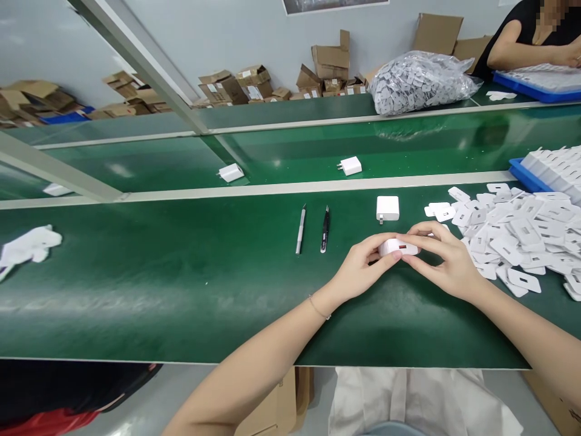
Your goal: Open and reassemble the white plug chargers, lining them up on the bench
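Observation:
A white USB charger [399,247] with a reddish port facing up is pinched between both my hands over the green table. My left hand [363,264] grips its left end with thumb and fingers. From the other side, my right hand [447,260] closes on its right end, thumb below and fingers above. Just behind my hands another white charger [387,208] lies on the table with its prongs toward me. To the right spreads a heap of flat white cover plates [512,230] with slots in them.
A silver craft knife [300,230] and black tweezers [325,230] lie left of my hands. Two chargers [231,173] [350,165] rest on the belt behind the rail. A blue tray [529,174] stands at the right, a filled plastic bag [422,82] beyond. A co-worker [521,42] sits opposite.

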Action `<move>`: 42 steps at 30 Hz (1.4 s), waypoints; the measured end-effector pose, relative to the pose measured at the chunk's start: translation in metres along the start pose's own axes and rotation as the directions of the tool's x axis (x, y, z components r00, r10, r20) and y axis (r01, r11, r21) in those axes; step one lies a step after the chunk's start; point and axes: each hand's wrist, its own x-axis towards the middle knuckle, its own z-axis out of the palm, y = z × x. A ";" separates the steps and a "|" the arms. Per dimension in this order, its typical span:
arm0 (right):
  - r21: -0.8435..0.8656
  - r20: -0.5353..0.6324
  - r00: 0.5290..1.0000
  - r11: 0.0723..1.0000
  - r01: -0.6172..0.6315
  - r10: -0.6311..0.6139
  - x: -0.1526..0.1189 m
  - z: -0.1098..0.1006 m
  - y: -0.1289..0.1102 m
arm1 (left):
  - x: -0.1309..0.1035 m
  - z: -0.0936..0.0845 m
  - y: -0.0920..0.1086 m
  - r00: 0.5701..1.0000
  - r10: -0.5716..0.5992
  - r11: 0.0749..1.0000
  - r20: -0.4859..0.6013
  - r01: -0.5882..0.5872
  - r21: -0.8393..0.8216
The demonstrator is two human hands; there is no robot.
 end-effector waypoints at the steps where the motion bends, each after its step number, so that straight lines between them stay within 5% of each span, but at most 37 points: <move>1: 0.007 0.002 1.000 1.000 0.000 0.000 0.000 0.001 -0.001 | 0.000 0.001 0.000 1.000 0.016 1.000 -0.001 -0.016 0.015; 6: 0.137 0.054 0.984 0.975 -0.175 0.169 0.001 0.003 -0.003 | 0.001 0.000 -0.001 0.997 0.075 0.997 -0.001 -0.075 0.024; 10: 0.374 0.154 0.904 0.823 -0.428 0.400 0.002 0.003 0.002 | 0.000 -0.004 0.000 0.987 0.163 0.987 0.012 -0.163 0.006; 13: 0.498 0.238 0.871 0.716 -0.489 0.429 0.003 0.004 0.005 | -0.001 -0.006 0.002 0.972 0.236 0.970 0.026 -0.237 0.058; 22: 0.634 0.121 0.955 0.719 -0.285 0.272 0.002 0.005 -0.006 | -0.009 -0.006 0.010 0.892 0.440 0.855 0.101 -0.450 0.259; 25: 0.611 0.080 0.965 0.753 -0.244 0.248 0.002 0.004 -0.009 | -0.008 -0.003 0.007 0.905 0.424 0.878 0.029 -0.418 0.231; 28: 0.496 -0.019 0.973 0.847 -0.191 0.230 0.002 0.004 -0.011 | -0.005 0.000 0.003 0.955 0.287 0.957 -0.069 -0.283 0.062; 31: 0.348 -0.087 0.983 0.930 -0.121 0.160 0.001 0.004 -0.013 | -0.003 0.000 0.005 0.984 0.172 0.982 -0.042 -0.174 -0.066; 36: 0.244 -0.118 0.993 0.969 0.031 -0.002 0.002 0.005 -0.019 | -0.007 -0.003 0.013 0.974 0.219 0.972 -0.054 -0.222 -0.076; 42: 0.253 -0.132 0.991 0.966 0.042 -0.008 0.002 0.011 -0.027 | -0.009 0.004 0.018 0.951 0.285 0.953 -0.121 -0.295 -0.073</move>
